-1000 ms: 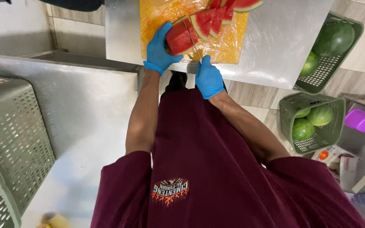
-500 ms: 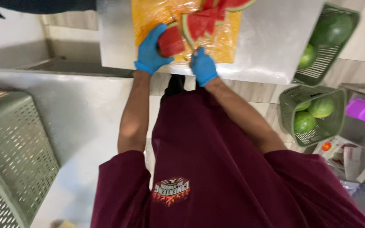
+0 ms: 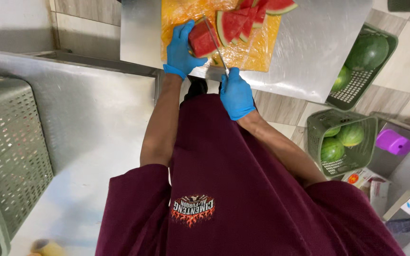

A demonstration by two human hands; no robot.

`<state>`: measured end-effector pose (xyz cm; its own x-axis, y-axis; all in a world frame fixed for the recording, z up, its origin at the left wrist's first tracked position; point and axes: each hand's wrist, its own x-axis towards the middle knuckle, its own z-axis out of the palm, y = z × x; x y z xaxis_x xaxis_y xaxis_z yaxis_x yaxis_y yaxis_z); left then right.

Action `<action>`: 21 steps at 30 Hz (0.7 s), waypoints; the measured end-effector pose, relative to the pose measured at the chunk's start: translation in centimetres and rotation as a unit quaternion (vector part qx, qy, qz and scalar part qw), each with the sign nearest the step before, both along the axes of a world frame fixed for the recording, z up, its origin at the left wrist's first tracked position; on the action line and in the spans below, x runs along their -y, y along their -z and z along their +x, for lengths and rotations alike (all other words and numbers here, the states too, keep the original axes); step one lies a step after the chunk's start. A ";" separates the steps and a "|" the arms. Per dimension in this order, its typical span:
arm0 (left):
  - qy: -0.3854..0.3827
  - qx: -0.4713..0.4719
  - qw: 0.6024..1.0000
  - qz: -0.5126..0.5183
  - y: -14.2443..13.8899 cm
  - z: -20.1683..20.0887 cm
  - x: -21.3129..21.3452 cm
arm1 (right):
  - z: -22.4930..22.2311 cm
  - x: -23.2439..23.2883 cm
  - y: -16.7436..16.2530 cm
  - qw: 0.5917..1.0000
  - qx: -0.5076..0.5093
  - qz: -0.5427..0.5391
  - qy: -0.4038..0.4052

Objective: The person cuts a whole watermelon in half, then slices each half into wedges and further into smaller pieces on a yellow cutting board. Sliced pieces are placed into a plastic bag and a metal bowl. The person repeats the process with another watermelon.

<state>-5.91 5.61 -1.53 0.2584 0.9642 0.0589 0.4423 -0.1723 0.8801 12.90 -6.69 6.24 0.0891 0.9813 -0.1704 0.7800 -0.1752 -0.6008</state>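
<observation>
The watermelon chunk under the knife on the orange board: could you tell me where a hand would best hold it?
Probably by the watermelon chunk's outer side, away from the knife, coming from the left. The left hand already cups that side with fingers on top, while the blade, held by the right hand, lies along its right face on the cutting board.

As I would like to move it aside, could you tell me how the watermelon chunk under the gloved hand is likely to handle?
The watermelon chunk looks wet-fleshed, so probably slippery against the gloved left hand. It seems thick, so likely heavy for its size. Its curved rind may let it rock on the orange cutting board.
</observation>
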 end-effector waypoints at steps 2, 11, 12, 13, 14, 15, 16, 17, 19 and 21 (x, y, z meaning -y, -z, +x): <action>0.002 0.003 1.000 0.012 -0.1 0.0 -0.1 | -0.3 -0.3 0.3 1.000 0.008 0.008 0.009; 0.004 -0.009 1.000 -0.009 0.0 0.1 0.0 | 0.0 -0.5 1.1 0.999 0.012 -0.038 0.003; 0.003 -0.015 1.000 -0.020 0.0 0.1 0.0 | -0.1 -0.6 1.1 0.999 0.011 -0.042 0.005; 0.003 -0.007 1.000 -0.010 0.1 0.1 0.1 | -0.1 -0.7 1.1 0.999 0.010 -0.047 0.007; 0.004 0.002 1.000 -0.001 0.1 0.1 0.1 | -0.2 -0.7 1.0 0.999 0.009 -0.051 0.008; 0.005 0.011 1.000 0.009 0.2 0.1 0.2 | -0.2 -0.8 1.0 0.998 0.006 -0.055 0.006; 0.003 0.009 1.000 0.004 0.2 0.1 0.2 | -0.3 -0.9 1.0 0.998 0.003 -0.061 0.005; 0.002 0.008 1.000 -0.001 0.2 0.1 0.2 | -0.2 -1.0 0.9 0.998 0.000 -0.066 0.003; -0.001 0.007 1.000 -0.002 0.3 0.0 0.1 | -0.2 -1.0 1.0 0.998 0.005 -0.060 -0.006; -0.003 0.005 1.000 0.003 0.2 0.0 0.1 | -0.2 -1.0 1.5 0.997 0.010 -0.071 -0.009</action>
<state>-5.95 5.50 -1.78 0.2526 0.9653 0.0667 0.4339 -0.1746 0.8839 12.74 -5.66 4.78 0.0764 0.9491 -0.3056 0.7959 -0.2426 -0.5547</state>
